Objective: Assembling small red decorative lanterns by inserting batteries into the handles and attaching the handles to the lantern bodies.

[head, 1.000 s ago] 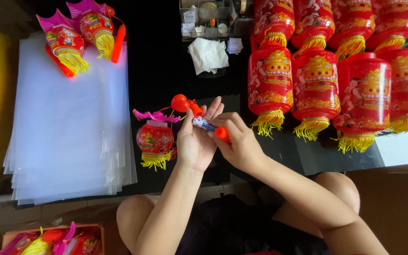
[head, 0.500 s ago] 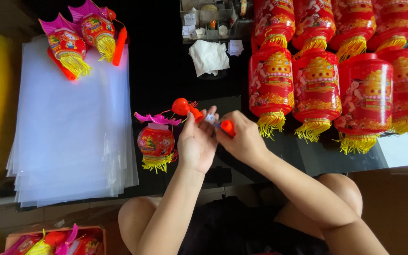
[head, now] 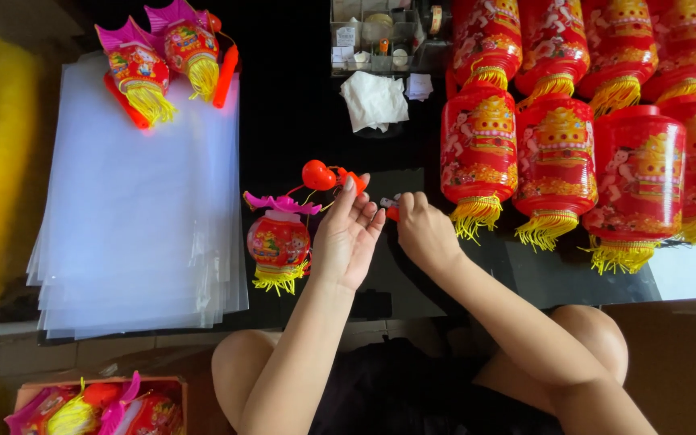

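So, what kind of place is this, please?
Probably a small workshop for assembling and packing toy lanterns: rows of red paper lanterns, a stack of clear plastic sheets, and a finished small lantern beside the left hand.

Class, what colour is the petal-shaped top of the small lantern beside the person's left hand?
Pink, above a red body, on the small lantern; head view.

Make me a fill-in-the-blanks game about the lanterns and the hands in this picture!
1. The small lantern beside the left hand has a ____ petal top.
2. The stack of clear plastic sheets has ____ small lanterns lying on its far end.
3. The tassels under the big red lanterns are ____ in colour.
4. The crumpled tissue on the black table is ____.

Missing words: pink; two; yellow; white
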